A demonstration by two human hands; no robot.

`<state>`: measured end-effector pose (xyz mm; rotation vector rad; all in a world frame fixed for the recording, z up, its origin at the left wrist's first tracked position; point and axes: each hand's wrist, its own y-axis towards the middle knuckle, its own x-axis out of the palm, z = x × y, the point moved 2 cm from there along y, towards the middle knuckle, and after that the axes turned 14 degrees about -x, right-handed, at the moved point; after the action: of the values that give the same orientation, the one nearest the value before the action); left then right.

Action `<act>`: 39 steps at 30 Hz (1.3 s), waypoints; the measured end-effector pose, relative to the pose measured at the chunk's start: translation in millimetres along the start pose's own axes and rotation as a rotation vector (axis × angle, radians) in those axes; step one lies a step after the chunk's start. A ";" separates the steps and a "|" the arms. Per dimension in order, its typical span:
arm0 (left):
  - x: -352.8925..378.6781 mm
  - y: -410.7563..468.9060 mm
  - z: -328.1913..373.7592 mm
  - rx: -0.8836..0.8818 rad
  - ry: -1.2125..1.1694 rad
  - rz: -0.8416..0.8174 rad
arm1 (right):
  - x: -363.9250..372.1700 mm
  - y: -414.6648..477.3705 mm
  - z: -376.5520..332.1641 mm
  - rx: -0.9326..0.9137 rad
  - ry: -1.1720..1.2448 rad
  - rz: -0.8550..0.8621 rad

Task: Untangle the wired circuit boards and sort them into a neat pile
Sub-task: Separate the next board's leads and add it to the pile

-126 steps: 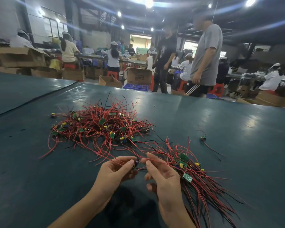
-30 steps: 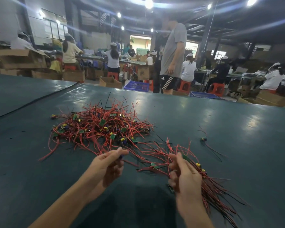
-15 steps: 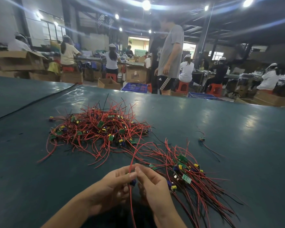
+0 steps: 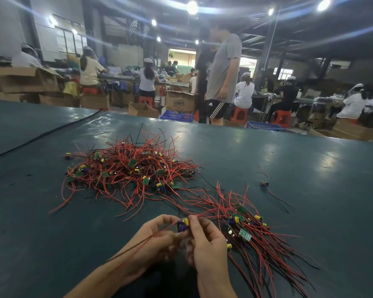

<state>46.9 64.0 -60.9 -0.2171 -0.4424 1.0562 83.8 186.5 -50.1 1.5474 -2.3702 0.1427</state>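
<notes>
A tangled heap of small green circuit boards (image 4: 129,168) with red and black wires lies on the dark green table (image 4: 310,211), ahead and to the left. A sorted pile of boards (image 4: 252,233) with wires laid roughly parallel lies near right. My left hand (image 4: 157,239) and my right hand (image 4: 205,239) meet close to me, both pinching one small board (image 4: 182,224) with yellow and purple parts. Its red and black wires trail back over my left wrist.
A single stray board with wires (image 4: 265,183) lies apart at the right. A black seam (image 4: 41,134) crosses the table at far left. Beyond the far edge, a person in a grey shirt (image 4: 223,78) stands among cardboard boxes, blue crates and seated workers.
A second ago my hands were apart, the left at the tangled heap and the right at the sorted pile. They have come together and now hold one board, raised slightly.
</notes>
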 end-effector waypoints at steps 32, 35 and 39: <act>14.4 -10.5 8.7 0.326 0.199 0.157 | 1.6 -0.7 2.8 -0.080 -0.078 -0.073; 12.1 -9.6 9.5 0.347 0.206 0.189 | -1.1 4.4 5.7 -0.021 -0.023 0.017; 11.1 -12.7 13.6 0.386 0.183 0.192 | -16.8 18.9 -1.6 0.022 0.067 0.149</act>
<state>55.4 67.1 -41.3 -0.0111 -0.0476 1.2749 73.2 209.3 -52.1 1.3524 -2.4381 0.2505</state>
